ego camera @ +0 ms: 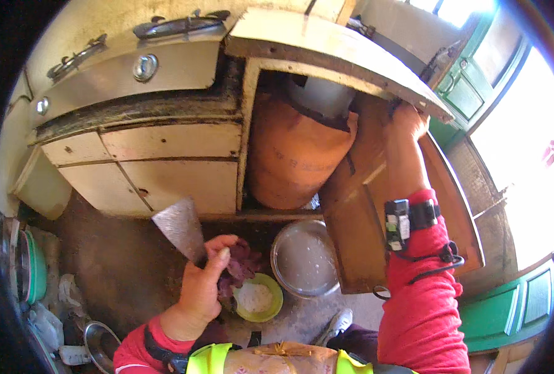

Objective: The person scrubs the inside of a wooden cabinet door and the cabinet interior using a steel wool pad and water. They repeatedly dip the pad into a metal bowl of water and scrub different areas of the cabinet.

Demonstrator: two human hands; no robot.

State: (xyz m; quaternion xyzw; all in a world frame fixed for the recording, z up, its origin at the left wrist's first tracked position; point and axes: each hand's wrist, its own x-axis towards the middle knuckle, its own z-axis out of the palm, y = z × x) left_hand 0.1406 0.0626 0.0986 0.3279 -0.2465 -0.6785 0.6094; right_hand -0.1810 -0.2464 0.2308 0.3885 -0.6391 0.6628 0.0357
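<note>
In my left hand [200,285] are a wide-bladed metal scraper [181,229], its blade pointing up and away, and a crumpled maroon cloth [242,266]. My right hand [410,120] is raised to the underside of the worktop [323,42], by the top of the open wooden cabinet door [365,210]. Its fingers are partly hidden, with something dark beside them, so its grip is unclear. Inside the cabinet stands an orange gas cylinder [300,154] with a grey collar. Below my left hand is a yellow-green bowl [279,304] of whitish contents.
A metal basin of cloudy water [305,262] stands on the floor beside the open door. A gas stove [178,65] sits above white drawers [174,140]. Green basins [36,266] and a metal pan [90,336] lie at left. A green door [510,304] is at right.
</note>
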